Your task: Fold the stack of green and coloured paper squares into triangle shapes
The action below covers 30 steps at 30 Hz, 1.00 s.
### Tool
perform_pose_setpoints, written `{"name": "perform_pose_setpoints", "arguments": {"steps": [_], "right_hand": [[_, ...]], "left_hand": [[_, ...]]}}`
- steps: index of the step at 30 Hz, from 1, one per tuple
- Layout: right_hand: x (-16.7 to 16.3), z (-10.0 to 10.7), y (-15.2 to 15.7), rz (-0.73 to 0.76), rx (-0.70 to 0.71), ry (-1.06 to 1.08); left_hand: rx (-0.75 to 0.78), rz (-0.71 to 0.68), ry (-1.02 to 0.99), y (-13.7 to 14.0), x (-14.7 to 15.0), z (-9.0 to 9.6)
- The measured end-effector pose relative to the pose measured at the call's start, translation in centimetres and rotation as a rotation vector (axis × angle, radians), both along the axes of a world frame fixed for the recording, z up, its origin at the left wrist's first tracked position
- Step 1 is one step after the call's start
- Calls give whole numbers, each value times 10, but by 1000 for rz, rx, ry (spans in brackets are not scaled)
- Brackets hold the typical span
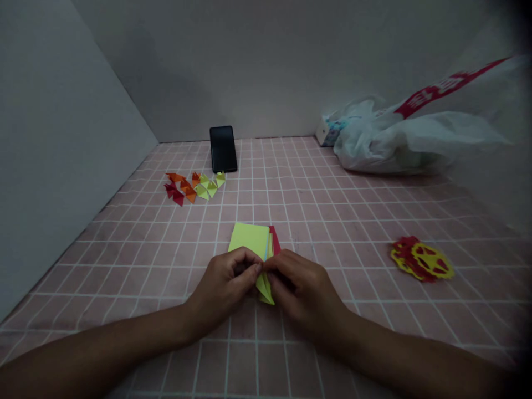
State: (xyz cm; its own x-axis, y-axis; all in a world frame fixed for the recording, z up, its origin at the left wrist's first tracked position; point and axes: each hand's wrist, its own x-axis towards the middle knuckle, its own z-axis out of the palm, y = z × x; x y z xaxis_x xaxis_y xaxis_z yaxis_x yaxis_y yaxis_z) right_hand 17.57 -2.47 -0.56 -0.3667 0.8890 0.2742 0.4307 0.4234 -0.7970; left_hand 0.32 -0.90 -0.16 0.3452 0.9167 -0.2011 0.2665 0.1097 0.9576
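Both hands meet over the near middle of the table, pinching a small folded piece of yellow paper (pixel 265 289) whose pointed end hangs below the fingers. My left hand (pixel 226 282) grips it between thumb and forefinger. On the other side my right hand (pixel 305 288) is closed on the same piece, its fingertips touching those of the left. Just beyond them lies a stack of paper sheets (pixel 249 237), yellow on top, with a red sheet (pixel 275 241) showing at its right edge. The upper part of the folded paper is hidden by the fingers.
Several small folded paper pieces in red, orange and yellow (pixel 189 191) lie at the back left. A black phone (pixel 223 148) leans behind them. Red and yellow paper cutouts (pixel 421 259) rest at the right. Farther back are a white plastic bag (pixel 386 147) and a patterned box (pixel 328 132).
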Motion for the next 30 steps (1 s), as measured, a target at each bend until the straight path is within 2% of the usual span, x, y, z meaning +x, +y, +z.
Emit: {"name": "perform_pose_setpoints", "arguments": {"steps": [11,17,20,22,25,27,30], "right_hand": [[5,0,0,65,17,-105],[4,4,-1,70,-15,-62],[3,6,0,49,-35,25],[3,8,2,-4,-108,97],[2,8,7,-63,-347,236],[1,6,9,-27,-522,375],[0,3,12,-2,-700,512]], "left_hand": [[-40,15,-11,1,-1,-2],[-40,40,-48,2,2,0],[0,66,-73,2,1,-1],[37,73,-72,2,-1,-2],[122,69,-76,-1,-3,-3],[213,65,-60,-2,-3,-4],[364,64,-26,-4,-3,-3]]}}
